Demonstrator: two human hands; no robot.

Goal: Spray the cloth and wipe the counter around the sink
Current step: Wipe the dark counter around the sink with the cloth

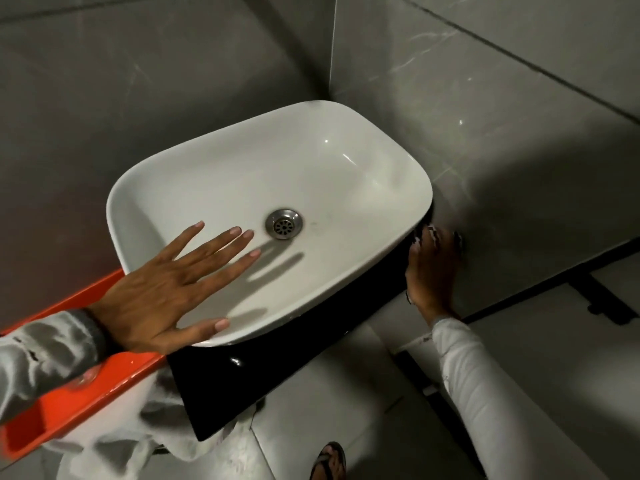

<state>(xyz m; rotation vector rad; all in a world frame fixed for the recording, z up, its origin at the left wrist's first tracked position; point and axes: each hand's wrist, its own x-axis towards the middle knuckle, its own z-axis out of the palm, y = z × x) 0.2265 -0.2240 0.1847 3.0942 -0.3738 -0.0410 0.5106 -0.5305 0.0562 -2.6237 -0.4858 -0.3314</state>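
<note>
A white basin (346, 168) with a steel drain (284, 224) sits on a glossy black counter (242, 382) in a corner of grey tiled walls. My left hand (166, 289) lies flat with spread fingers over the basin's near left rim and holds nothing. My right hand (433, 268) presses down at the counter's right end, in the narrow gap between basin and wall. Small bits of white cloth (430, 231) show at its fingertips; the rest of the cloth is hidden under the hand. No spray bottle is in view.
An orange ledge (69, 410) runs left of the counter, with a small clear object (83, 379) on it. White fabric (145, 434) hangs below the counter's front. My sandalled foot (329, 462) stands on the pale floor tiles. A dark frame (602, 299) runs along the right wall's base.
</note>
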